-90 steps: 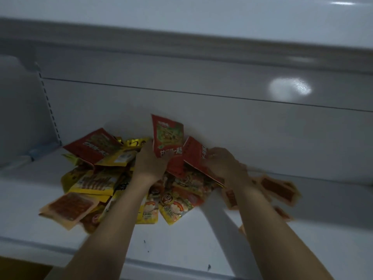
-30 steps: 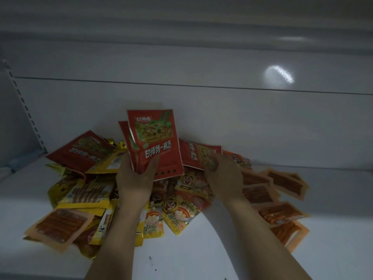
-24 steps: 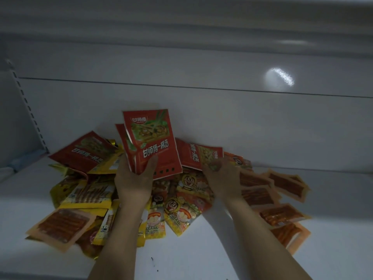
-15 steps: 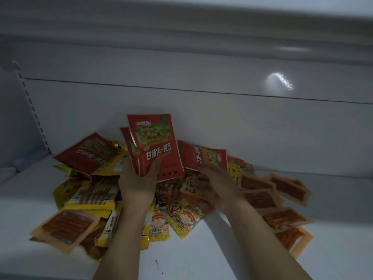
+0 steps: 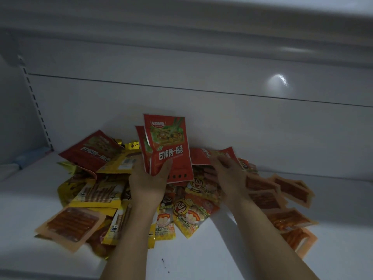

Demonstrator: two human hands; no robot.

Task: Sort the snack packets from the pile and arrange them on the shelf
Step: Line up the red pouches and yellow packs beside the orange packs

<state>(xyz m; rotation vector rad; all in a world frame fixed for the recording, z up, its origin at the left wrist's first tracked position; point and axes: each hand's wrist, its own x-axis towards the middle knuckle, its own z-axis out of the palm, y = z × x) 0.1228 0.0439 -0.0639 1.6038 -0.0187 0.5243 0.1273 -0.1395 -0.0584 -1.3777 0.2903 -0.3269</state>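
On the white shelf (image 5: 201, 259), our left hand (image 5: 147, 182) grips upright red packets (image 5: 169, 150), thumb across the front one, above the mixed pile (image 5: 187, 211) of snack packets. Our right hand (image 5: 228, 176) touches a flat red packet (image 5: 203, 156) just beside them; through the blur we cannot tell whether its fingers pinch it.

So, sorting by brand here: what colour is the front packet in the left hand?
The packet is red, with a green food picture and white lettering; head view.
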